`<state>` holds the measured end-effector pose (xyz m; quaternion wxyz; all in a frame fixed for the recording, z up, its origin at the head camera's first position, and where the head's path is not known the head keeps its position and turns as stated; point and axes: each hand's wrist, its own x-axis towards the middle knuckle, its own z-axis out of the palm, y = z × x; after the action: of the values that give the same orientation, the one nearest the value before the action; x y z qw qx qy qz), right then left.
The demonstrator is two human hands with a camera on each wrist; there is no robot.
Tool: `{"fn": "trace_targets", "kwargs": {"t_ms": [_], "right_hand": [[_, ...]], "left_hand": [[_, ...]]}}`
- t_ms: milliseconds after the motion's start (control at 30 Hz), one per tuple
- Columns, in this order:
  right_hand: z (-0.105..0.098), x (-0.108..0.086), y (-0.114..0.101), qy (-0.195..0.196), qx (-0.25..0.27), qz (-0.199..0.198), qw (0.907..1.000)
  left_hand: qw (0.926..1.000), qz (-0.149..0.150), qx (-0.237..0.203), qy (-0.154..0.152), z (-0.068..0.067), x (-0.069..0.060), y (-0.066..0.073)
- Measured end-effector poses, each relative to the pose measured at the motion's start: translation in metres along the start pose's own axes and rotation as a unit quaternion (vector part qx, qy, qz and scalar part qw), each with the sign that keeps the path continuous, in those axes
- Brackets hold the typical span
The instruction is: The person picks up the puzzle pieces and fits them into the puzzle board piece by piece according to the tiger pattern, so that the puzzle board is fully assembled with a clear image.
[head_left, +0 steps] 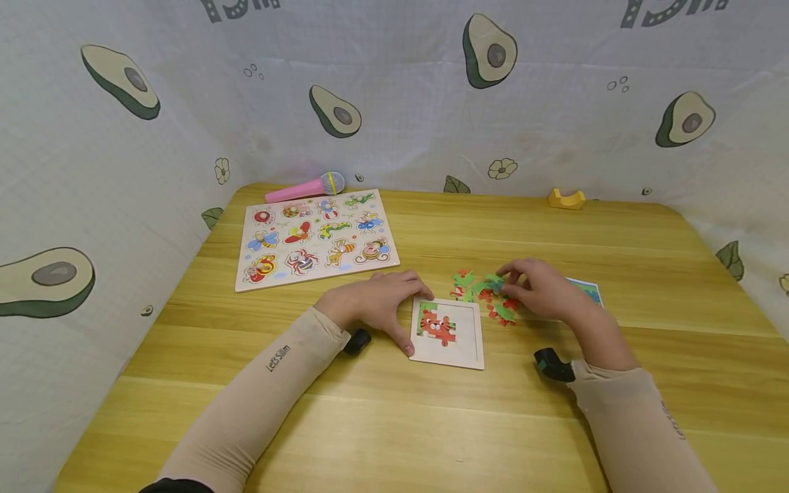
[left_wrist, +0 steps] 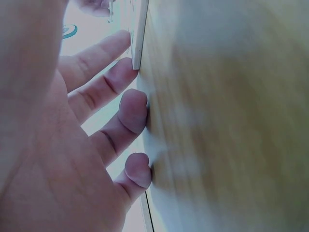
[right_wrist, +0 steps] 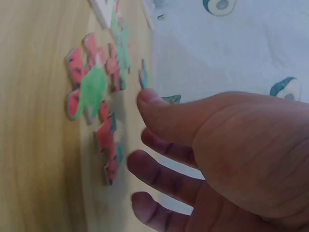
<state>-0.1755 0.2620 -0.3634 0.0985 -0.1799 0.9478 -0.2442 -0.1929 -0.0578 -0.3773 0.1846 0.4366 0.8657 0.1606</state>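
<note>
A square wooden puzzle board (head_left: pixel 462 352) lies on the table, with a few joined pieces showing an orange tiger's face (head_left: pixel 437 325) in its upper left. My left hand (head_left: pixel 385 305) holds the board at its left side, thumb by the lower corner and index finger by the upper one. In the left wrist view, fingertips (left_wrist: pixel 133 111) touch the table beside the board's edge. Over loose green and red pieces (head_left: pixel 502 313), my right hand (head_left: pixel 542 291) pinches a green-blue puzzle piece (right_wrist: pixel 143 76); its index finger is mostly hidden behind the thumb in the right wrist view.
A larger insect-picture board (head_left: pixel 317 236) lies at the back left, with a pink toy microphone (head_left: pixel 305 187) behind it. A yellow holder (head_left: pixel 566 199) stands near the far edge. Part of a picture card (head_left: pixel 588 290) shows behind my right wrist.
</note>
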Motion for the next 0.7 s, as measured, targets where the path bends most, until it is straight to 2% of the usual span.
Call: {"fn": "trace_targets", "kwargs": {"t_ms": [200,333,500,700], "right_hand": [[-0.002,-0.003,-0.015,-0.054,0.025,-0.031,0.9977],[-0.001,-0.003,-0.025,-0.079,0.029,-0.032,0.9959],[0.003,-0.002,-0.034,-0.095,0.033,-0.019,0.9947],[0.009,-0.001,-0.041,-0.108,0.017,-0.027,0.9937]], "left_hand": [[1.0,0.0,0.001,0.0,0.0,0.0,0.0],[1.0,-0.001,-0.002,-0.001,0.0,0.0,0.001],[1.0,-0.003,-0.001,0.0,0.0,0.0,0.001],[1.0,-0.001,0.001,0.004,0.001,0.0,0.001]]}}
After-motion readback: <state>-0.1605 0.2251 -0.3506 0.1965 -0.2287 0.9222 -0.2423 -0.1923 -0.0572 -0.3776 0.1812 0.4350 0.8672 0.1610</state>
